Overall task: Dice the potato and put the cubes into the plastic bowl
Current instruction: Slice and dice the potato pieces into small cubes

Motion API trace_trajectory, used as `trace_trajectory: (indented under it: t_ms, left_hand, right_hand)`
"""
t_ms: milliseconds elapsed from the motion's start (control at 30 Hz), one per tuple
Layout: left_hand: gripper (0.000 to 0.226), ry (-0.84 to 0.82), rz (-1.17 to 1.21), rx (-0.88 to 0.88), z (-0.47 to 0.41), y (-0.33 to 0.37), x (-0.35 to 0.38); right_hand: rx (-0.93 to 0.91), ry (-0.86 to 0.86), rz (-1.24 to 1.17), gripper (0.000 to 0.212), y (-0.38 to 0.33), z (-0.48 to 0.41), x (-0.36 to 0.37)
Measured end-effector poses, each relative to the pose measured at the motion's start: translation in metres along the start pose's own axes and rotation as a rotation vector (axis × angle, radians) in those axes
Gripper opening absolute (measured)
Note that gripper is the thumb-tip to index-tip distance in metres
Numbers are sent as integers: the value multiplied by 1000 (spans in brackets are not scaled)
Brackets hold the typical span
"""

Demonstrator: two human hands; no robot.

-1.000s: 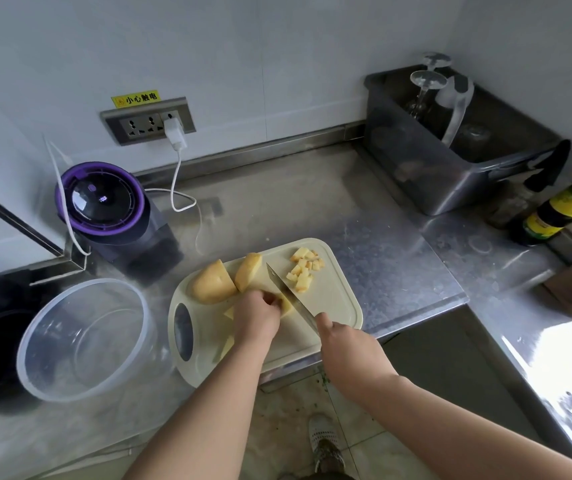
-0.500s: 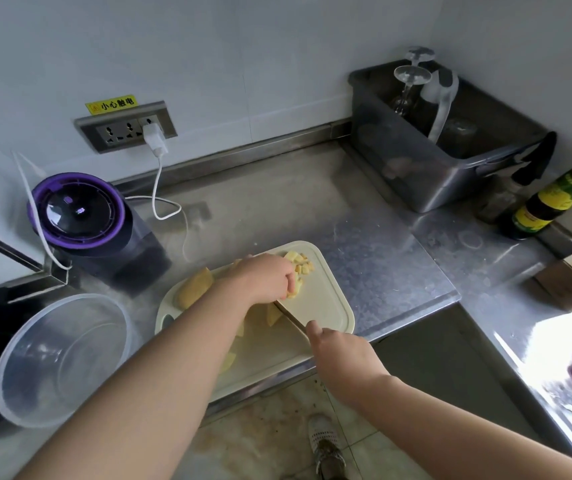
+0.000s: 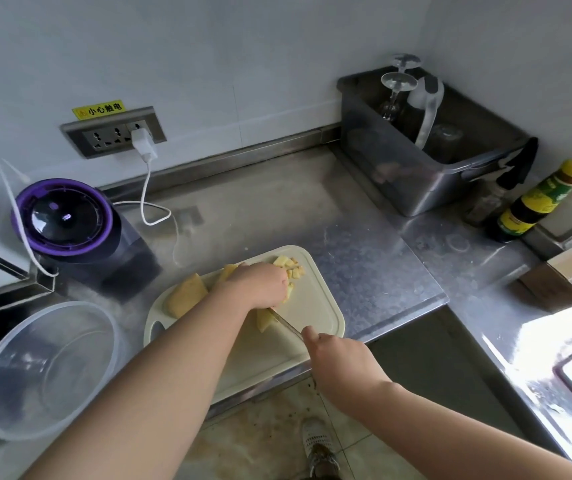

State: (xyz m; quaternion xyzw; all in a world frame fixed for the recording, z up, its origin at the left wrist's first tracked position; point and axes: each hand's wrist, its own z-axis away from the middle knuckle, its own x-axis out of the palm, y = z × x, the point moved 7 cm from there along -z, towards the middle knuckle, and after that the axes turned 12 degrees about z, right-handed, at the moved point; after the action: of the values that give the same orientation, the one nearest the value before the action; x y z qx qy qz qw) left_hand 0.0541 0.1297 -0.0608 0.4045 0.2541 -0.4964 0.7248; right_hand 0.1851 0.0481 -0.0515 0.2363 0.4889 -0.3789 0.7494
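A pale cutting board (image 3: pixel 315 310) lies at the counter's front edge. On its far right corner is a small pile of potato cubes (image 3: pixel 289 266), and my left hand (image 3: pixel 258 284) is cupped over them, fingers curled around some. A large potato chunk (image 3: pixel 185 297) lies at the board's left, another piece (image 3: pixel 263 320) near the middle by the blade. My right hand (image 3: pixel 341 363) grips a knife (image 3: pixel 286 322) whose blade rests on the board. The clear plastic bowl (image 3: pixel 17 348) stands to the left of the board, with nothing visible inside.
A purple-lidded appliance (image 3: pixel 64 216) with a white cable stands behind the bowl. A grey tub (image 3: pixel 416 174) with glasses sits at the back right, a sauce bottle (image 3: pixel 537 202) beside it, a cardboard box (image 3: pixel 568 271) and sink edge at the right.
My left hand left the potato piece it steadied mid-board and reached to the far corner over the cube pile. The knife stayed low on the board. The camera shifted slightly.
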Motion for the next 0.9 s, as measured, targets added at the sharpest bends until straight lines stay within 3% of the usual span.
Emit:
trace_trajectory:
  t_ms: [67,167,233,300,500,900]
  left_hand:
    - [31,170,246,-1,4,-4,-17]
    - [22,663,676,-33,38,-26,-49]
    - [22,871,817,-122,65,-47,-47]
    - [20,831,839,-214,75,-59,-23]
    - [17,487,727,-342,66,-59,40]
    - [15,484,779,-446,53,-62,58]
  right_hand:
    - [13,13,-9,35,2,1,-1]
    - [36,30,-24,37,6,0,-3]
    - [45,41,-37,36,6,1,-4]
    - [40,40,-42,36,3,1,-4]
    - [16,20,-55,39,-7,1,1]
    - [24,-5,-50,40,-13,-1,4]
